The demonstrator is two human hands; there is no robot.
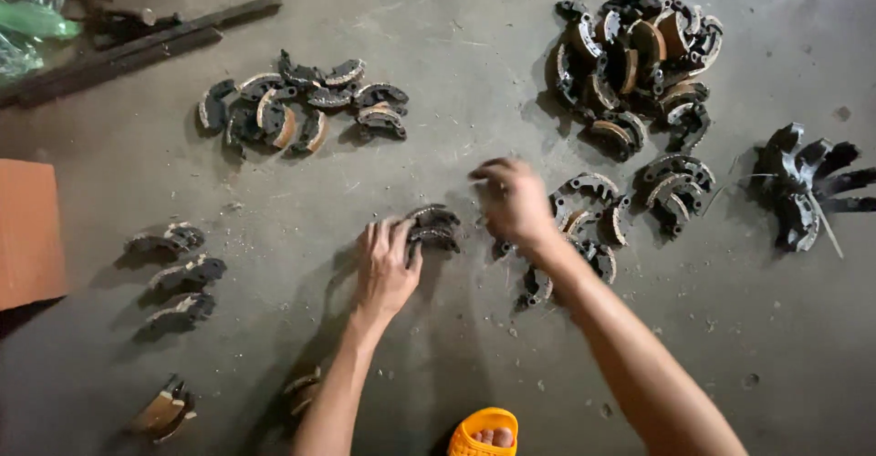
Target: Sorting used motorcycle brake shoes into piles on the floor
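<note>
My left hand [385, 264] rests on the grey floor, its fingertips touching a small stack of dark curved brake shoes [434, 228]. My right hand [513, 202] hovers just right of that stack with fingers curled, above a loose cluster of brake shoes [589, 214]. Whether the right hand grips anything is hidden by its back. More shoes of the same kind lie under my right forearm [538, 285].
Piles of brake shoes lie at the back left [301, 102], back right [634, 59] and far right [808, 191]. Three stacked sets [178, 274] line the left. An orange box [29, 233], dark metal bars [137, 46] and my orange sandal [484, 433] are nearby.
</note>
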